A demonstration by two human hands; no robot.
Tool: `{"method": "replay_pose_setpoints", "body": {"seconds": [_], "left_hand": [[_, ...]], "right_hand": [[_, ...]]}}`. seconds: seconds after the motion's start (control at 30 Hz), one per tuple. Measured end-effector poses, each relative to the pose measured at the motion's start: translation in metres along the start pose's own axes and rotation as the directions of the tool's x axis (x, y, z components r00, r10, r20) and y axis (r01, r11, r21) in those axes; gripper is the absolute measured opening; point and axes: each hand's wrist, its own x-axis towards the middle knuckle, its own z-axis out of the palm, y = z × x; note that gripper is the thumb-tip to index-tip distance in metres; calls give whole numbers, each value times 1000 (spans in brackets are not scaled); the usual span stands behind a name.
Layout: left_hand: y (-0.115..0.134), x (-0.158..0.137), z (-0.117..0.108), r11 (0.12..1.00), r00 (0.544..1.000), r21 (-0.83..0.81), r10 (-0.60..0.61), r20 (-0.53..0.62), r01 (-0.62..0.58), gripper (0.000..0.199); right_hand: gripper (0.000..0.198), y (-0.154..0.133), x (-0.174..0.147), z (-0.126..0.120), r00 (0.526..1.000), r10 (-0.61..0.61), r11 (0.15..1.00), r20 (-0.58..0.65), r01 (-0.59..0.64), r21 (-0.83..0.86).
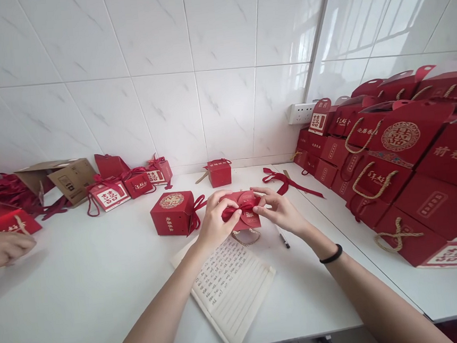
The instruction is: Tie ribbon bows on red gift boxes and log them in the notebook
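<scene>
A small red gift box [249,223] with a gold cord handle [246,238] stands in front of me at the top of an open notebook. Across its top runs a red ribbon bow [243,209]. My left hand [216,215] pinches the bow's left loop between thumb and fingers. On the other side, my right hand [277,207] has its thumb and fingers closed on the bow's right part. To the left of the box sits a larger red box [173,213] with a gold round emblem and a ribbon at its side.
Handwriting covers part of the notebook [239,293]; a pen [284,238] lies beside it. Loose ribbon [281,180] is behind my right hand. Stacked red boxes [405,177] fill the right side. Further left are small boxes [110,195], a cardboard box [67,180] and another person's hand [7,247].
</scene>
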Motion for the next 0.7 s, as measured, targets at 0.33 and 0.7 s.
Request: {"method": "replay_pose_setpoints", "body": {"seconds": [0.33, 0.7], "left_hand": [[4, -1, 2, 999, 1000, 32, -8, -5, 8, 4], [-3, -6, 5, 993, 997, -116, -45, -70, 36, 15]], "right_hand": [[52, -3, 2, -10, 988, 71, 985, 133, -91, 146], [47, -5, 0, -11, 989, 114, 994, 91, -113, -9]]}}
